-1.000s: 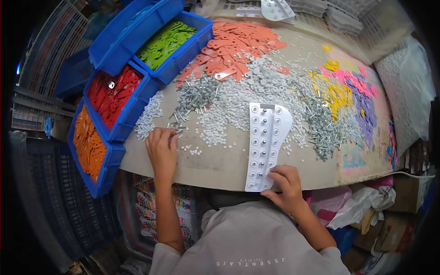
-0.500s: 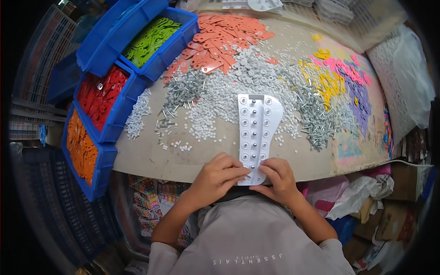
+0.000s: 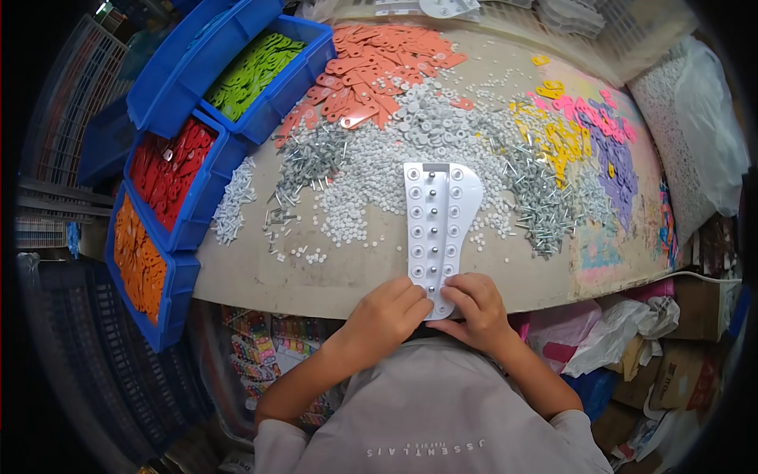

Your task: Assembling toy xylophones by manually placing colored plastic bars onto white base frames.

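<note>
A white plastic plate (image 3: 469, 193) with one curved side lies at the table's near edge, its lower end toward me. Round washer-like fittings line both its sides, with small metal balls or pin heads down the middle channel. My left hand (image 3: 384, 317) is at the plate's lower left corner, fingertips pinched together over it. Whatever is between those fingertips is hidden. On the opposite side my right hand (image 3: 480, 313) grips the plate's lower right edge, thumb near its bottom end and fingers bent over the top.
Loose white washers (image 3: 347, 213), metal rivets (image 3: 545, 213) and salmon strips (image 3: 367, 71) cover the table beyond. Yellow (image 3: 564, 138), pink (image 3: 596, 114) and purple pieces (image 3: 616, 170) lie right. Blue bins (image 3: 183, 272) with green, red and orange pieces stand left. A white-filled bag (image 3: 679, 134) is far right.
My left hand has shifted slightly right, and its fingers have closed in over the plate's lower left corner. The right hand keeps its grip, and the view has shifted slightly.
</note>
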Tool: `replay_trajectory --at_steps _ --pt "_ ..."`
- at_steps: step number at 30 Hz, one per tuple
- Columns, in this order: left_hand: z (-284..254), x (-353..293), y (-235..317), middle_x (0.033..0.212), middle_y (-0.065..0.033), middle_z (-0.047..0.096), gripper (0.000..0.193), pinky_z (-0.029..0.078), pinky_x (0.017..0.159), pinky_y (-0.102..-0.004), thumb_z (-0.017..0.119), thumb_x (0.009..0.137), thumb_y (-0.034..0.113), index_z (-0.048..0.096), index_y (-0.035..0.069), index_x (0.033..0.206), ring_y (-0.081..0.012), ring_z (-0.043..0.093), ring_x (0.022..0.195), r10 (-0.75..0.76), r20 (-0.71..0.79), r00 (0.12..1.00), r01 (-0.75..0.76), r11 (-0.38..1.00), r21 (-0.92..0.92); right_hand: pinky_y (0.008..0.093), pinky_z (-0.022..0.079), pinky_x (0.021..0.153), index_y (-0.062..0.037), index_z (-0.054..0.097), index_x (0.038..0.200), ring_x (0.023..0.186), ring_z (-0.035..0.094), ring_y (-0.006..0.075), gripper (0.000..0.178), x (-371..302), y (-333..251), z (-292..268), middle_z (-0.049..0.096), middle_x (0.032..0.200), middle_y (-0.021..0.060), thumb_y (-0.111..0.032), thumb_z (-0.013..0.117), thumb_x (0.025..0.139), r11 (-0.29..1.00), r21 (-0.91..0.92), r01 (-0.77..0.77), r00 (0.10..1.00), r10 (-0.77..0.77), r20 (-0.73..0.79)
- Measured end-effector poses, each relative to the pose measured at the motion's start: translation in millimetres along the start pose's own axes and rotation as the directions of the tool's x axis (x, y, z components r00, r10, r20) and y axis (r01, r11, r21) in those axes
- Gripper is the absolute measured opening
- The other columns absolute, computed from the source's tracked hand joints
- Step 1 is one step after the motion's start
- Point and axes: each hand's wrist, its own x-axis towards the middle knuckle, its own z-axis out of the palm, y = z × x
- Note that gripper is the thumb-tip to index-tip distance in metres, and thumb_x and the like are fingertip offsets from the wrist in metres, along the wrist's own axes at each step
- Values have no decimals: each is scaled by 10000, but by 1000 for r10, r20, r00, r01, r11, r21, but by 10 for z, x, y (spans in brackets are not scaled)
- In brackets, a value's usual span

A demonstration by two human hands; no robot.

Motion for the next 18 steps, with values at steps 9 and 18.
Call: replay_trajectory --at_steps 9,18 --pt "128 -88 81 1042 -60 666 206 471 829 -393 763 777 160 711 69 953 -248 622 952 16 -58 998 -7 987 163 433 498 875 -34 638 1132 1013 614 321 563 47 16 -71 627 1133 128 -300 886 704 995 101 5 1000 -6 9" --pt "-419 698 -584 884 -105 696 130 479 790 -397 753 824 66 716 18 939 -275 624 821 -246 -429 869 265 964 -16 421 438 833 -35 681 908 877 567 317 96 987 557 -440 628 866 96 -8 709 821 920 -303 -250 947 167 -275"
